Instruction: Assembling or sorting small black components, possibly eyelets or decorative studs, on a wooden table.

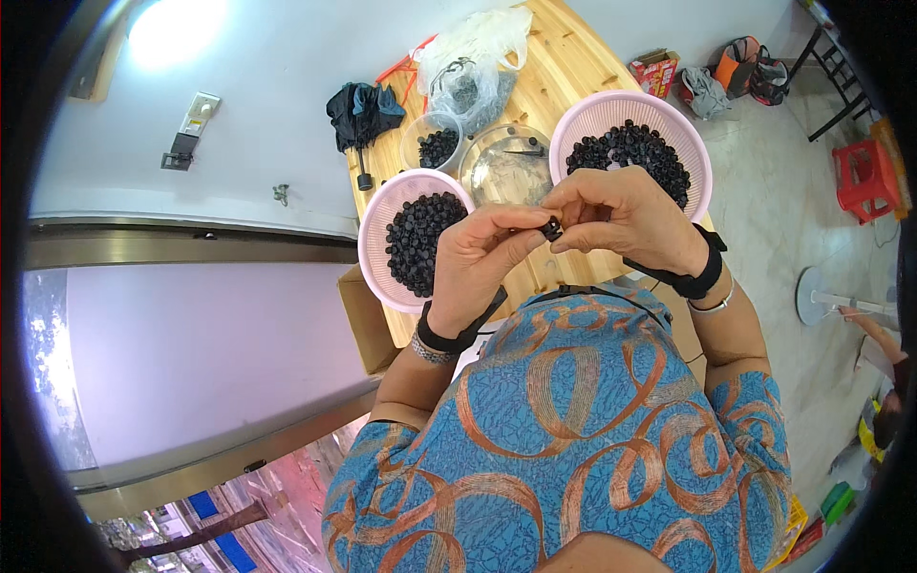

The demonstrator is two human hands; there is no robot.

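Both hands — left hand (pixel 473 263), right hand (pixel 621 215) — pinch one black cap (pixel 551 228); pink baskets (pixel 380 250) (pixel 573 119) hold more.

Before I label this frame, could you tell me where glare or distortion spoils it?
Head view: a ceiling light blows out at upper left; fisheye bends the wall rail and blackens the rim; both hands, left hand and right hand, stay sharp.
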